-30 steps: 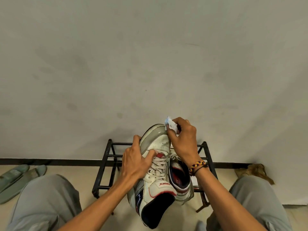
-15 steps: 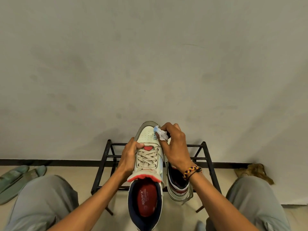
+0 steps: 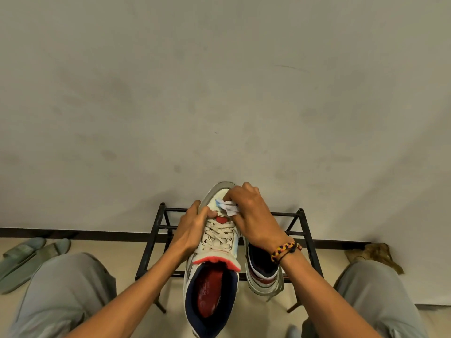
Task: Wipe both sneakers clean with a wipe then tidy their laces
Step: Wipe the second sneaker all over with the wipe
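While the left hand (image 3: 192, 230) grips the sneaker (image 3: 217, 242) at its left side, fingers curled round the upper and thumb lying by the first laces (image 3: 218, 234), the shoe is held up between the knees in front of a black rack (image 3: 156, 230). Its long axis runs away from the person: toe toward the wall (image 3: 219, 81), heel and open red-lined mouth nearest the camera. On the toe box the right hand (image 3: 251, 213) pinches a crumpled white wipe (image 3: 228, 207) in curled fingertips, touching the leather. Just right of it, the second sneaker (image 3: 263, 272) sits on the rack, toe also pointing to the wall, partly hidden under the braceleted wrist. Green slippers (image 3: 26, 257) lie on the floor far left
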